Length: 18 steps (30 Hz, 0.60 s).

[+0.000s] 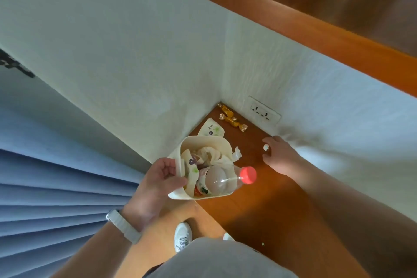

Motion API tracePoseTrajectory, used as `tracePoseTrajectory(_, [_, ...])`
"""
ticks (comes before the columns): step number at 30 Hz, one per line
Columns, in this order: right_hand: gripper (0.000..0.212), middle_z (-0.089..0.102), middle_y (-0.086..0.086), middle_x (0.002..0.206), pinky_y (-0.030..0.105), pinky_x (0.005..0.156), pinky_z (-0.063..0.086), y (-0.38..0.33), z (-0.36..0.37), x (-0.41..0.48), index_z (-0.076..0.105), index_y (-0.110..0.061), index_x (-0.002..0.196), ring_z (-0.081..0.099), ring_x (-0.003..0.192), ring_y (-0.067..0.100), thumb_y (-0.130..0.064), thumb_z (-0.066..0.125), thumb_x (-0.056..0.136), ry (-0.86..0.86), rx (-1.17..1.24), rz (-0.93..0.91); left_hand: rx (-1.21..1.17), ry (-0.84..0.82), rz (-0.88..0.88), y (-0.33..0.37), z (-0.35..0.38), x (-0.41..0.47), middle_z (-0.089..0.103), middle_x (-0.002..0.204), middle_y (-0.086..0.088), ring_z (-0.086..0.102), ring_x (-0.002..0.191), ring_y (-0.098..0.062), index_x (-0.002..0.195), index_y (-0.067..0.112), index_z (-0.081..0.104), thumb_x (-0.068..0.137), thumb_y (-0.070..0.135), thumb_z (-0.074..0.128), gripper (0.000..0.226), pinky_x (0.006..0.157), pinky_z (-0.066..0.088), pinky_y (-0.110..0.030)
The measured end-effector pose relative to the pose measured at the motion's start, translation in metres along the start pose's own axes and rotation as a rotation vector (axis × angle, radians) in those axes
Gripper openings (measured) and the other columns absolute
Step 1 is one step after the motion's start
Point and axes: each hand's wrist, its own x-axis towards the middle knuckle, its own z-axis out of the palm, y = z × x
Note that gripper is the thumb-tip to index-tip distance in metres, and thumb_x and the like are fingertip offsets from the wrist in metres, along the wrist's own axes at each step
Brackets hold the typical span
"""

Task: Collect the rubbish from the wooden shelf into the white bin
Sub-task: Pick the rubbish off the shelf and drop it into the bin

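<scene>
You are holding the white bin (203, 144) up at the near left edge of the wooden shelf (266, 198), your left hand (158, 178) clamped on its near rim, thumb inside and fingers curled round the outer wall. The bin is already carrying a clear plastic bottle (220, 181) with a red cap (248, 175) poking out over the rim, plus crumpled tissue and flowered paper. Your right hand (282, 156) is resting on the shelf to the right, fingertips closing on a small white paper scrap (266, 147); the pinch looks nearly together, though I cannot tell whether it is fully gripping. That scrap is looking feather-light and soft, so pinching it between thumb and forefinger should do. In the far corner, two gold sweet wrappers (230, 117) are lying beside the wall socket (262, 111), with a flowered paper piece (211, 130) just behind the bin; the wrappers are probably crinkly and slippery, best taken by their twisted ends.
</scene>
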Motion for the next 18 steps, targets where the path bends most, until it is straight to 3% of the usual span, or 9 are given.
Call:
tracePoseTrajectory(3, [0.061, 0.039, 0.005, 0.149, 0.028, 0.072, 0.050, 0.015, 0.018, 0.011, 0.039, -0.027, 0.147, 0.056, 0.117, 0.024, -0.030, 0.062, 0.090, -0.002, -0.041, 0.046, 0.000, 0.041, -0.009, 0.001, 0.002, 0.001, 0.061, 0.113, -0.037, 0.064, 0.097, -0.045, 0.115, -0.007, 0.054, 0.071, -0.002, 0.074, 0.049, 0.085, 0.053, -0.047])
tracePoseTrajectory(5, [0.064, 0.040, 0.009, 0.149, 0.035, 0.084, 0.052, 0.019, 0.029, 0.016, 0.037, -0.026, 0.148, 0.052, 0.123, 0.029, -0.032, 0.064, 0.091, 0.034, -0.067, 0.056, 0.004, 0.075, -0.030, 0.000, 0.002, 0.002, 0.059, 0.116, -0.040, 0.063, 0.098, -0.050, 0.114, -0.006, 0.055, 0.075, -0.006, 0.074, 0.043, 0.085, 0.050, -0.051])
tracePoseTrajectory(7, [0.057, 0.044, 0.011, 0.144, 0.039, 0.092, 0.048, 0.019, 0.036, 0.020, 0.042, -0.021, 0.145, 0.051, 0.125, 0.030, -0.030, 0.063, 0.092, 0.084, -0.036, 0.051, 0.001, 0.103, -0.043, -0.002, 0.002, 0.002, 0.059, 0.116, -0.040, 0.062, 0.101, -0.053, 0.112, -0.005, 0.056, 0.070, -0.003, 0.075, 0.046, 0.090, 0.049, -0.057])
tracePoseTrajectory(11, [0.031, 0.053, 0.008, 0.125, 0.032, 0.080, 0.048, 0.015, 0.041, 0.026, 0.059, -0.013, 0.126, 0.058, 0.106, 0.026, -0.017, 0.055, 0.096, 0.090, 0.024, 0.067, 0.021, 0.103, -0.055, 0.000, 0.004, 0.001, 0.061, 0.114, -0.037, 0.062, 0.105, -0.053, 0.110, -0.004, 0.057, 0.065, 0.004, 0.072, 0.048, 0.098, 0.046, -0.065])
tracePoseTrajectory(14, [0.024, 0.049, 0.001, 0.105, 0.029, 0.068, 0.043, 0.010, 0.044, 0.020, 0.063, -0.010, 0.114, 0.056, 0.087, 0.021, -0.010, 0.053, 0.093, 0.091, 0.058, 0.092, 0.052, 0.089, -0.055, -0.001, 0.001, 0.001, 0.060, 0.115, -0.037, 0.065, 0.098, -0.046, 0.112, -0.004, 0.057, 0.071, -0.003, 0.076, 0.045, 0.091, 0.052, -0.056])
tracePoseTrajectory(16, [0.019, 0.053, 0.000, 0.103, 0.029, 0.066, 0.043, 0.003, 0.044, 0.015, 0.064, -0.012, 0.107, 0.056, 0.083, 0.017, -0.010, 0.054, 0.091, 0.071, 0.082, 0.083, 0.087, 0.084, -0.058, -0.002, 0.003, 0.002, 0.063, 0.113, -0.034, 0.065, 0.094, -0.043, 0.113, -0.004, 0.056, 0.082, -0.010, 0.071, 0.035, 0.072, 0.060, -0.036])
tracePoseTrajectory(18, [0.013, 0.059, -0.001, 0.102, 0.027, 0.065, 0.046, -0.009, 0.039, 0.007, 0.064, -0.018, 0.099, 0.057, 0.080, 0.011, -0.013, 0.056, 0.090, 0.089, 0.140, 0.068, 0.107, 0.073, -0.059, 0.000, 0.003, 0.001, 0.064, 0.109, -0.031, 0.066, 0.092, -0.037, 0.114, -0.004, 0.056, 0.086, -0.013, 0.064, 0.030, 0.069, 0.057, -0.029])
